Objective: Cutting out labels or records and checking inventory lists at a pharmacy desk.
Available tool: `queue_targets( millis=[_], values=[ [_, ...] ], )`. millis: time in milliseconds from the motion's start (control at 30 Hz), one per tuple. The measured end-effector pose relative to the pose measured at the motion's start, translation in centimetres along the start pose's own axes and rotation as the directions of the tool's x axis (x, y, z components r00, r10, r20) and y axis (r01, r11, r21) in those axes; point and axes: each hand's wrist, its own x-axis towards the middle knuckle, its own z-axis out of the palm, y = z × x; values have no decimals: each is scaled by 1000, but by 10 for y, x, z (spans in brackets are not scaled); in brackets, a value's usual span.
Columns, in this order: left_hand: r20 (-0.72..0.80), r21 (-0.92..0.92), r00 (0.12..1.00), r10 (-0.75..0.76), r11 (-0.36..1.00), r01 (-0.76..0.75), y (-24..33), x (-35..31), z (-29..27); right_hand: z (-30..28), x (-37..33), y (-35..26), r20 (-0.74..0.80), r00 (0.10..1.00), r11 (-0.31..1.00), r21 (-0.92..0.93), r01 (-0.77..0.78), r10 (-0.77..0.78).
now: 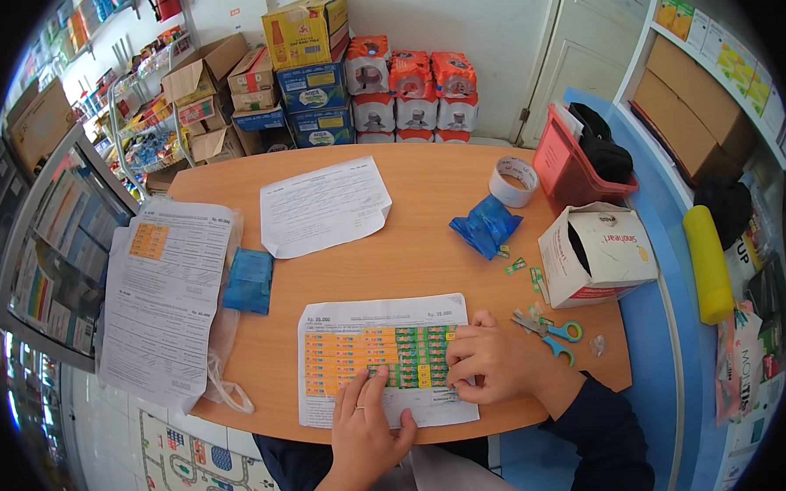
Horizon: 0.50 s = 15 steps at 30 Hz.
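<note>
In front of me lies a printed paper sheet [330, 413] with rows of small stickers on it. Orange stickers [338, 362] fill the left part, and green ones [409, 343] the right. My left hand [366, 435], a ring on one finger, rests with its fingers stretched over the lower middle of the sheet. At the sheet's right edge, beside the green rows, my right hand [501, 361] has its fingers bent and pinched together. Whatever sits between those fingertips is hidden. Blue-handled scissors [559, 332] lie just right of this hand, near loose green stickers [536, 279].
Around the wooden table [324, 279] are a blue packet [248, 281], another blue packet [487, 226], a tape roll [513, 182], a white box [600, 258], a red basket [565, 163], a written sheet [325, 204] and stacked papers [159, 317]. Cartons [316, 82] stand beyond.
</note>
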Motion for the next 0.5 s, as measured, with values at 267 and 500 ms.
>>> queue_targets(
  millis=[267, 500],
  values=[
    [-339, -50, 938, 67, 995, -89, -20, -27, 14, -2, 1, -2, -68, 997, 997, 70, -25, 30],
    [-469, 139, 881, 57, 990, 10, -31, -58, 37, -6, 2, -4, -398, 902, 980, -35, -196, 166]
  ],
)
